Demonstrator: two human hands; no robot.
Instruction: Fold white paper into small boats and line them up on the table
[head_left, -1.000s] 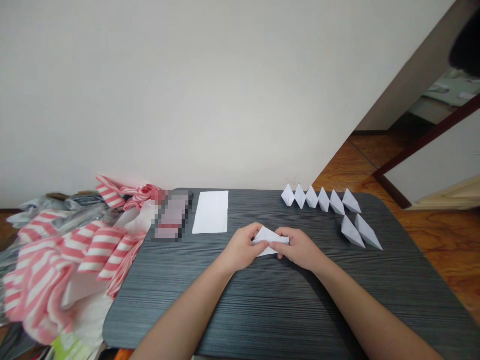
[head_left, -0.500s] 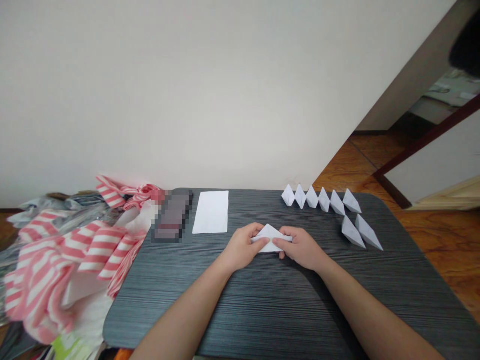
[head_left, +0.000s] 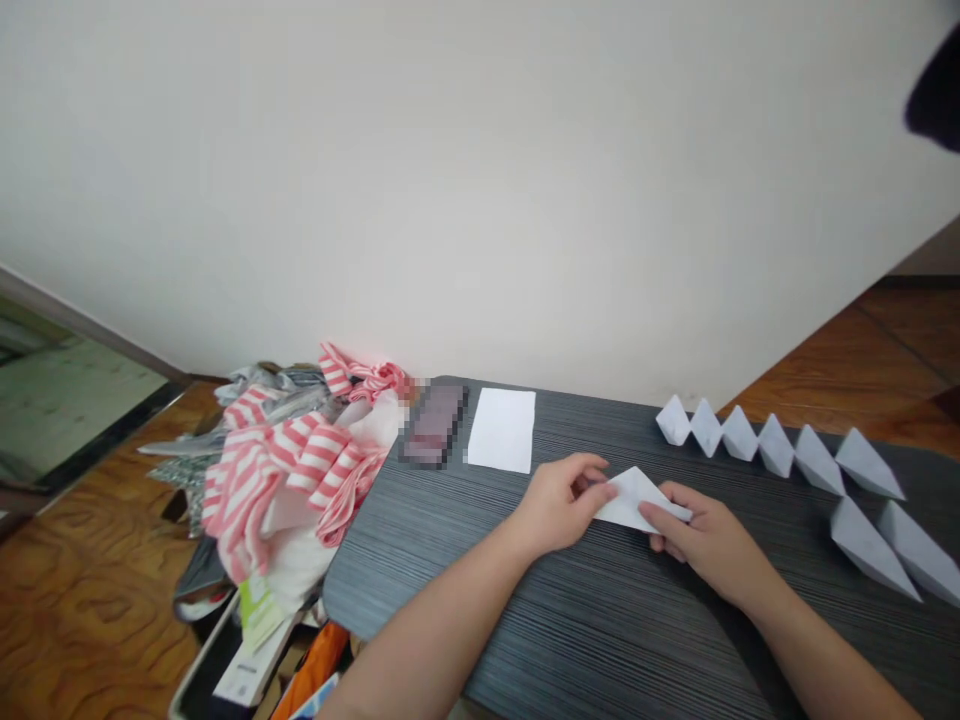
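So the main thing here is a small folded piece of plain white paper (head_left: 636, 500), roughly triangular with its point up. It's held over the middle stretch of the dark, wood-grained desk (head_left: 427, 545), back from the far edge. Can't tell if its bottom edge touches the surface.

Looks to me like a folding or creasing step, partway through. I'd say the next move calls for one steady pinch on the paper while the other hand works the layers, so the creases don't slip.

Grip-wise: the right hand (head_left: 697, 530) has it properly, thumb flat on the front near the right end and fingers tucked behind, closed on the paper. The left hand (head_left: 566, 500) is looser, half curled, its thumb at the paper's left end and the index finger lifted away a bit. Whether that grip really pinches, I can't tell.

Further out, a blank white paper sheet (head_left: 502, 430) lies by the far edge, just beside a pixelated dark rectangular object (head_left: 435, 425) at the far left corner. Six pointed white folded-paper shapes (head_left: 739, 436) line the far edge toward the right, with two more pointed pieces (head_left: 874, 550) nearer. Past the left edge: heaped pink-and-white striped cloth (head_left: 300, 450).
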